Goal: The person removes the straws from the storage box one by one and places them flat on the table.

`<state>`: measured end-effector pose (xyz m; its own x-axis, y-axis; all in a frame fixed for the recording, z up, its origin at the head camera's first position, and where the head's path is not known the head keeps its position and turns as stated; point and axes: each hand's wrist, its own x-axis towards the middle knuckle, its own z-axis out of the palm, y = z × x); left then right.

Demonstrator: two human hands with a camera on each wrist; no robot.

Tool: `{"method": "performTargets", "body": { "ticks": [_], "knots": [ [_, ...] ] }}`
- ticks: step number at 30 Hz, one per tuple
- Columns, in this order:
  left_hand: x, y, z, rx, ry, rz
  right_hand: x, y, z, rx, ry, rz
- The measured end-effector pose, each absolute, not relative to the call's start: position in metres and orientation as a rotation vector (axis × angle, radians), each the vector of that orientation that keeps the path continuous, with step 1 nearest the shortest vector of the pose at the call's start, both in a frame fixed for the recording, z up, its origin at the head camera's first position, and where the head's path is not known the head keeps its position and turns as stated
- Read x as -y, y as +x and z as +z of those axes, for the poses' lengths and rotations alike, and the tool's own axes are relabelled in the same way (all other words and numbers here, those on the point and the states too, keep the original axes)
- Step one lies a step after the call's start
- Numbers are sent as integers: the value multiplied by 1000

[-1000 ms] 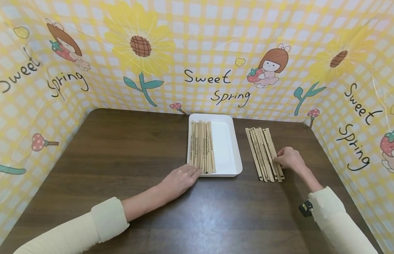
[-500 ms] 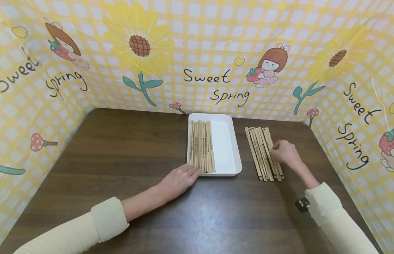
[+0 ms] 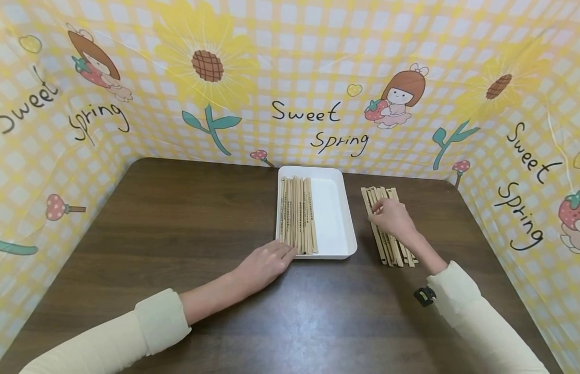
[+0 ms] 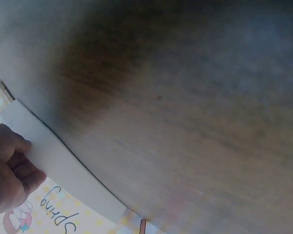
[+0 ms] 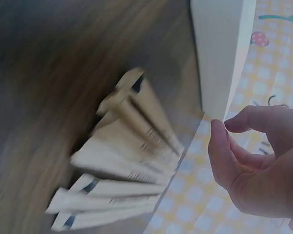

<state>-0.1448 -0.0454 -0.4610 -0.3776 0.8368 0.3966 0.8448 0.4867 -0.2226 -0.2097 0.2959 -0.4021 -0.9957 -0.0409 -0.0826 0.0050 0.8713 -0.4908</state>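
In the head view, a white tray (image 3: 332,218) holds a row of long, narrow brown paper packets (image 3: 297,215) with dark print along its left half. My left hand (image 3: 266,262) grips the tray's near-left corner; the left wrist view shows its thumb and fingers at the white wall (image 4: 53,156). To the right of the tray lies a second bundle of such packets (image 3: 385,254). My right hand (image 3: 395,221) hovers over this bundle's upper part, fingers bent. In the right wrist view its thumb and forefinger tips nearly meet, with no packet visible between them. The fanned packet ends (image 5: 122,161) lie beside it.
A dark wooden table (image 3: 201,208) bears the tray and both groups of packets. Yellow checked cloth walls (image 3: 299,67) enclose its back and sides. The tray stands close to the back wall. A small black device (image 3: 424,296) sits at the right cuff.
My right hand has moved from the right edge of the loose bundle leftward and away, over its upper left side. My left hand and the tray have stayed in place.
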Motion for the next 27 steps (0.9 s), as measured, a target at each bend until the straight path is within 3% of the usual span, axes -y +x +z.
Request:
{"method": "performTargets", "body": {
  "ticks": [17,27],
  "knots": [
    [45,-145,-462,2257,-1392,-28,-230,-222,-393,-3018,-207,-876],
    [45,-146,-462,2229,-1379,-12,-202,-223,-402,-2840,-154,-911]
  ]
}}
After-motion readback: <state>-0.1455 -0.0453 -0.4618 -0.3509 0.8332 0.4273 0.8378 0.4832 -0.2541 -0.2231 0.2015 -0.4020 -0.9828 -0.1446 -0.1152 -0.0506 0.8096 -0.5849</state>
